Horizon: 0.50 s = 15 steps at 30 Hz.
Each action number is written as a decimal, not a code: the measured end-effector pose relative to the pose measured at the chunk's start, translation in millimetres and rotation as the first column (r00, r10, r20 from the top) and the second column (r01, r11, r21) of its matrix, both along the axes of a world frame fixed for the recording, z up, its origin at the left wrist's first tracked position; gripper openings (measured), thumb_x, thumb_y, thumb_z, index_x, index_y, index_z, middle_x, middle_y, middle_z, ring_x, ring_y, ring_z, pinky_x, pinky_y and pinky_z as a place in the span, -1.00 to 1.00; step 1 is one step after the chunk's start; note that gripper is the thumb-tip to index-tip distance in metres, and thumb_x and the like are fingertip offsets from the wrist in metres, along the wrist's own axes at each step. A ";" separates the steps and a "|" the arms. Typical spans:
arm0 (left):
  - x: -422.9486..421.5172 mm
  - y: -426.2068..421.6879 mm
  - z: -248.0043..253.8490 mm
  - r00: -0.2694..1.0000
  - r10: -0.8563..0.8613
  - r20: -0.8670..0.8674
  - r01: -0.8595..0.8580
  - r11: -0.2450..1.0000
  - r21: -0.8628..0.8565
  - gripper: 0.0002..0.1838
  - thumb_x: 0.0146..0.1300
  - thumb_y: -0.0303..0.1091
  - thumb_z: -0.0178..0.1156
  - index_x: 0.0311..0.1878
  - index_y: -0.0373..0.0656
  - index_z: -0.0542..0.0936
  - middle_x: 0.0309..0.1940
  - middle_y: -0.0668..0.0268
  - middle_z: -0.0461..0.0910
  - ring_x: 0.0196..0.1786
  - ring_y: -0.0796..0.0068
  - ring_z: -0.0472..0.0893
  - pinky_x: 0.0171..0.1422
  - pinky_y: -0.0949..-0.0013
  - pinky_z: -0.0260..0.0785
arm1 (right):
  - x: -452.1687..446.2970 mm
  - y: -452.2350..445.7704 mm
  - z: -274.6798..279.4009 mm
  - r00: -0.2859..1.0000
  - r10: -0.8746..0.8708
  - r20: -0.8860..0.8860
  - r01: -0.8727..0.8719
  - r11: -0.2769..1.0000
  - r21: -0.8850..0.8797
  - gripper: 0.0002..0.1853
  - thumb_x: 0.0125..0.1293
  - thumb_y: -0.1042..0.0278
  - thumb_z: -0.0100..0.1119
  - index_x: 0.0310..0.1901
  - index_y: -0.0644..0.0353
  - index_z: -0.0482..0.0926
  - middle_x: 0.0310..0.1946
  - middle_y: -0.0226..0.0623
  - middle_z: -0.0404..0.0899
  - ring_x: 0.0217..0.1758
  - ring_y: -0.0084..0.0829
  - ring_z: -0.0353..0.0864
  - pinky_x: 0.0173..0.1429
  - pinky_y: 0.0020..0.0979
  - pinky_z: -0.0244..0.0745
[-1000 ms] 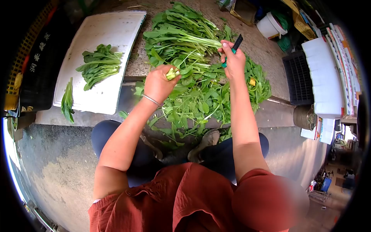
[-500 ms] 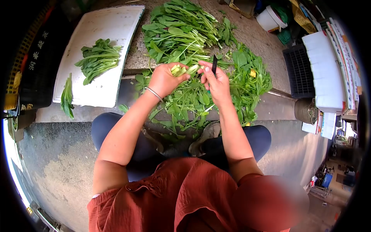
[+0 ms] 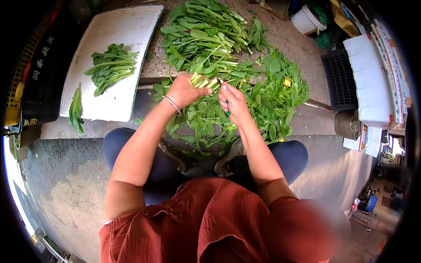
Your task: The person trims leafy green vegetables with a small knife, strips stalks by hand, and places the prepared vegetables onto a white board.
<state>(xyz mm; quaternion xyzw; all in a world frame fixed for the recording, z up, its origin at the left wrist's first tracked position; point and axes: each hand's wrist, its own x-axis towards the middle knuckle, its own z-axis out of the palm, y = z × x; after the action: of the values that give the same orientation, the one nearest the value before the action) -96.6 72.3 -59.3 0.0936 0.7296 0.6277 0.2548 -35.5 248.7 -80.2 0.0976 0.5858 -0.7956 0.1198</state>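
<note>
My left hand (image 3: 182, 90), with a bracelet on its wrist, is closed around a small bunch of pale green vegetable stems (image 3: 201, 82). Their cut ends point right. Wrapped around a small knife (image 3: 228, 108) with a green handle is my right hand (image 3: 234, 101). Its dark blade is at the right ends of the stems, mostly hidden by the thumb and fingers. Beneath both hands lie loose leaves and stems (image 3: 210, 118). A larger pile of leafy greens (image 3: 201, 35) rests just beyond, stems toward the right.
On the left, a white foam board (image 3: 118, 103) carries a bunch of greens (image 3: 112, 65) and a smaller one (image 3: 76, 109) at its edge. More leaves (image 3: 280, 87) are heaped at right. A black crate (image 3: 340, 81), white foam boxes (image 3: 368, 74) and a white bucket (image 3: 307, 21) stand farther right.
My right hand has moved down and left and turned, bringing the knife blade from pointing upward to the stem ends. My left hand has shifted slightly, still holding the stems.
</note>
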 end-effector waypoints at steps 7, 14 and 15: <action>-7.7 -18.9 12.3 0.926 0.130 -0.355 -0.215 0.954 -0.211 -0.69 -0.05 -0.33 0.38 -0.26 -0.25 0.55 -0.54 0.40 0.54 -0.51 0.65 0.45 -0.39 0.53 0.35 | -31.6 32.8 -41.8 0.940 -0.284 0.188 0.147 0.836 0.528 -0.35 0.15 -0.05 0.16 0.16 0.23 0.31 -0.65 -0.51 0.32 -0.75 -0.72 0.12 -0.70 -0.61 0.02; -18.2 -21.5 8.5 0.898 0.161 -0.409 -0.262 0.943 -0.206 -0.64 -0.04 -0.12 0.32 -0.30 -0.20 0.53 -0.51 0.12 0.56 -0.43 0.18 0.54 -0.30 0.27 0.36 | -140.2 43.6 -30.4 0.951 -0.131 -0.280 0.309 0.351 0.884 -0.60 0.03 0.09 0.26 -0.12 0.11 0.53 -0.25 -0.23 0.55 -0.23 -0.29 0.56 -0.16 -0.31 0.43; -20.4 -22.4 3.4 0.909 0.143 -0.390 -0.232 0.954 -0.190 -0.63 -0.04 -0.12 0.32 -0.30 -0.20 0.52 -0.50 0.11 0.56 -0.41 0.14 0.54 -0.29 0.26 0.36 | -149.6 43.5 -30.7 0.957 -0.055 -0.286 0.291 0.198 0.936 -0.65 0.04 0.10 0.25 -0.15 0.05 0.55 -0.26 -0.27 0.56 -0.25 -0.27 0.56 -0.16 -0.29 0.43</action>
<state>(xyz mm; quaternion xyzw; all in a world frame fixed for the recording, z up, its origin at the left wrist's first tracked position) -117.0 49.9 -56.0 0.1094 0.8385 0.5305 0.0591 -185.1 292.2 -110.9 0.1404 0.9461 -0.2687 -0.1139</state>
